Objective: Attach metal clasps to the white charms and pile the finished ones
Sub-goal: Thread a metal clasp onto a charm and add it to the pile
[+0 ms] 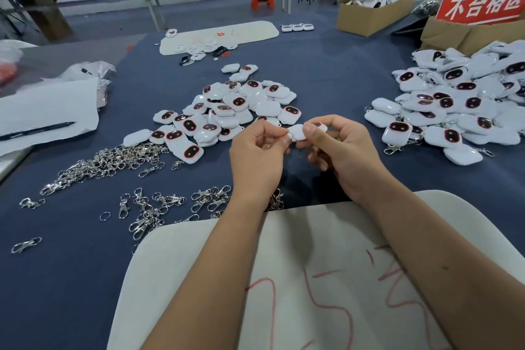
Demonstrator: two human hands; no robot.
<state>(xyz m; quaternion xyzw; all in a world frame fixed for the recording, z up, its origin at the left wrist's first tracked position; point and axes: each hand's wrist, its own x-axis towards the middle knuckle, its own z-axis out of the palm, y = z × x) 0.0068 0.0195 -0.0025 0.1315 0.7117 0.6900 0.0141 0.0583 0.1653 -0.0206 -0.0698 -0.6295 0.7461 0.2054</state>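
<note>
Both forearms are bare, with no sleeves showing. The left hand [257, 155] wears a thin ring on one finger. The right hand [342, 150] has short, unpainted nails.

Two bare forearms reach forward, hands meeting close together.
The left hand [257, 148] has curled fingers with thumb and fingertips pinched; the right hand [341, 150], just beside it, has its thumb pressed forward and fingers curled beneath.

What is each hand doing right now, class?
Left hand: fingers pinch a small metal ring at the charm's edge.
Right hand: fingers curled round the white charm, holding it.
</note>
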